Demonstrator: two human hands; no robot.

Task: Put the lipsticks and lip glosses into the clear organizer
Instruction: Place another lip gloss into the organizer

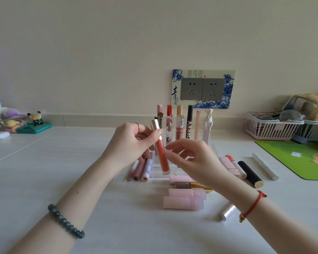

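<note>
Legible text: the black tube (189, 123) standing in the back row of the clear organizer (155, 171) reads "ORKEY" in white, running up its side. Anything below the O is covered. The blue-and-white socket surround (175, 83) on the wall carries a large 青 plus smaller characters, too small to read. The teal figurine base (35, 129) has lettering, also unreadable.

Hard to see: the organizer walls are transparent, so compartment edges barely show, and your hands cover most of the front rows. A row of tubes stands upright at the back. I can't tell which front slot sits under the gloss. A bunch of tubes (142, 167) lies flat just left of the organizer, partly behind your left wrist. Two pink tubes (185, 197) lie side by side in front. A brown-and-gold one (184, 185) behind them is half covered by your right forearm. A navy tube (250, 173), a white stick (264, 166) and a silver tube (227, 211) lie on the table (44, 162) to the right.

Grip: your left hand (132, 142) pinches the red-orange lip gloss (161, 156) near its metallic cap, thumb in front, fingers behind. The gloss is tilted, cap up-left, base down over the organizer's front. Your right hand (191, 156) holds nothing; fingers loosely curled and spread, index tip just beside the gloss. Contact not resolvable.
</note>
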